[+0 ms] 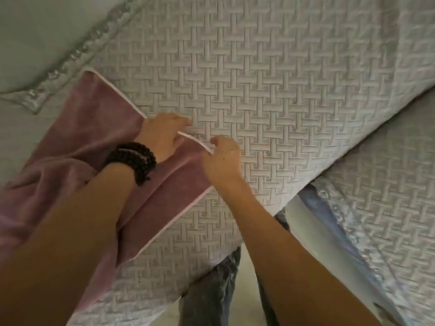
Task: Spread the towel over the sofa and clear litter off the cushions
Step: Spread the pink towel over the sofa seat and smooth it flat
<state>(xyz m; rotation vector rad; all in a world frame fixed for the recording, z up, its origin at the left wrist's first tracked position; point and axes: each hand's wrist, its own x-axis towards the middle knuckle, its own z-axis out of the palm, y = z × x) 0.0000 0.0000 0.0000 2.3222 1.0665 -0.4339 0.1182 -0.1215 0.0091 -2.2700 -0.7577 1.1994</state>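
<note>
A mauve towel (94, 118) with a pale piped edge lies partly flat and partly bunched on the left of the sofa cushion (270, 85), which has a grey basket-weave quilted cover. My left hand (162, 135), with a dark bead bracelet on the wrist, presses on the towel and pinches its piped edge. My right hand (222, 158) pinches the same edge at the towel's corner, a little to the right. No litter shows on the visible cushion.
A plain pale-green pillow or backrest (42, 36) with a shiny trimmed border sits at the upper left. A second quilted cushion (381, 189) lies at the right, across a gap. My legs in dark jeans (211, 288) stand against the sofa's front edge.
</note>
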